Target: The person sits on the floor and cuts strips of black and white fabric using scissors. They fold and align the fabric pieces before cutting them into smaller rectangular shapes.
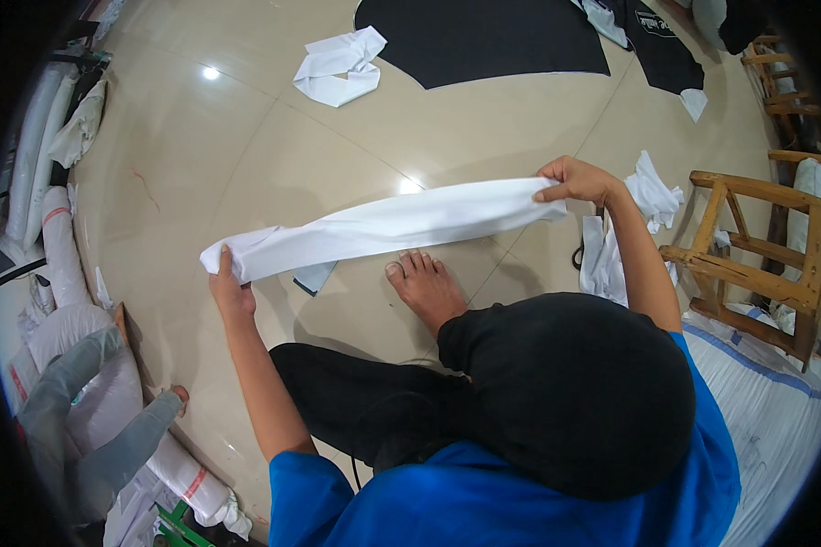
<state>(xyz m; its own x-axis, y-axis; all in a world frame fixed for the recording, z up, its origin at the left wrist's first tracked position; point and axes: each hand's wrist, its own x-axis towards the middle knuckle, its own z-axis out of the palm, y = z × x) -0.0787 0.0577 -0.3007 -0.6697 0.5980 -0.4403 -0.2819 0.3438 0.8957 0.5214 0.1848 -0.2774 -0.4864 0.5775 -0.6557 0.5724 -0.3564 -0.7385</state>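
The left hand is closed around one end of a long folded white cloth, fingers curled under the bunched edge and thumb side up. The right hand pinches the other end, fingertips pressing down on the top fold. Between the two hands the cloth stretches out as a narrow band, held above the floor and slanting slightly upward toward the right hand. A small flap of the cloth hangs down just below the band near its left third.

Directly under the middle of the band a bare foot rests flat on the glossy beige tiled floor. The person wears a blue shirt and dark trousers, and a dark head covering fills the lower centre of the view.

Just beside the right forearm lie crumpled white fabric pieces on the floor, and next to them stands a wooden chair frame. Farther off, a large black fabric sheet is spread on the floor, with another loosely folded white cloth piece near its left edge. Along the left side, rolls and wrapped bundles of white material are stacked, and another person's grey sleeve reaches over them.
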